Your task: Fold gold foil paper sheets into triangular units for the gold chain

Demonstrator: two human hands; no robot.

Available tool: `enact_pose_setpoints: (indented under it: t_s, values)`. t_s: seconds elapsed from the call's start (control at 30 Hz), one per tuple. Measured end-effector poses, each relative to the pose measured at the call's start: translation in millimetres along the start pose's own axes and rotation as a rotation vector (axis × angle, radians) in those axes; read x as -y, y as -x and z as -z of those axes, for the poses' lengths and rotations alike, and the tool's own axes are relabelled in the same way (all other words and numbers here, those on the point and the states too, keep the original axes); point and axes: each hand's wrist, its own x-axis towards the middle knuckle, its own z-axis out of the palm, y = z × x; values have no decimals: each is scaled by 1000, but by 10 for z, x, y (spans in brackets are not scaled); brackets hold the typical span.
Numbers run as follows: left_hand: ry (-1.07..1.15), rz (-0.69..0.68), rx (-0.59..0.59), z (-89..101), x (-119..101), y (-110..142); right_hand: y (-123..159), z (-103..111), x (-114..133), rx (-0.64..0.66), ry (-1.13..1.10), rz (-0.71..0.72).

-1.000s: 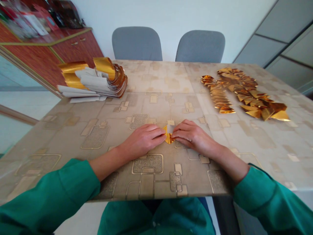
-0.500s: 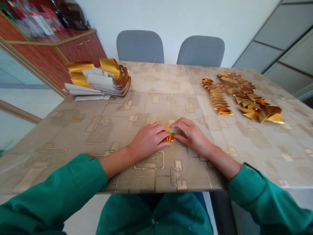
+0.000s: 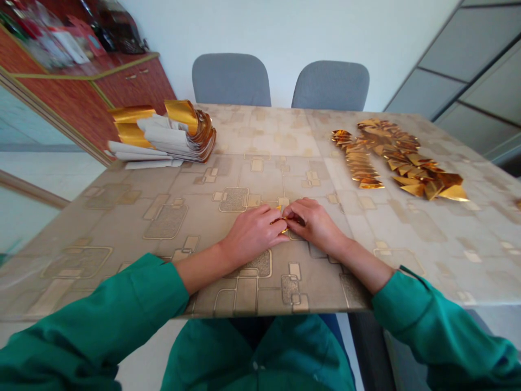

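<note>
Both hands meet near the middle of the table's front part, around a small piece of gold foil paper [image 3: 284, 230]. My left hand [image 3: 256, 231] is closed on the paper's left side, its fingers curled over it. My right hand [image 3: 311, 221] pinches the paper from the right with thumb and fingertips. Most of the paper is hidden under the fingers; only small shiny bits show between them. Its exact folded shape cannot be made out.
A stack of gold-and-white foil paper sheets [image 3: 175, 138] lies at the back left. Rows of folded gold paper pieces [image 3: 407, 157] lie at the right on the patterned tablecloth [image 3: 277, 174]. Two grey chairs [image 3: 231, 80] stand behind the table, and a wooden cabinet [image 3: 134, 87] at the back left.
My right hand has closed in towards the left one, its fingertips now pinching tighter. Less of the gold paper shows between the hands. The camera view has shifted slightly.
</note>
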Motion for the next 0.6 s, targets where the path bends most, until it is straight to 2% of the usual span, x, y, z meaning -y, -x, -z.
enact_pose_setpoints:
  t_s: [0.13, 0.3, 0.43, 0.5, 0.6]
  values:
    - [-70, -6, 4, 6, -24, -17, 2, 34, 6, 11, -20, -2]
    - [-111, -10, -35, -46, 27, 27, 0, 192, 33, 108, -69, 100]
    - [122, 65, -112, -75, 122, 101, 20, 259, 5, 176, -88, 175]
    - [296, 86, -172, -68, 158, 150, 34, 240, -19, 162, -87, 196]
    - [455, 73, -200, -29, 184, 223, 48, 179, -29, 122, -60, 227]
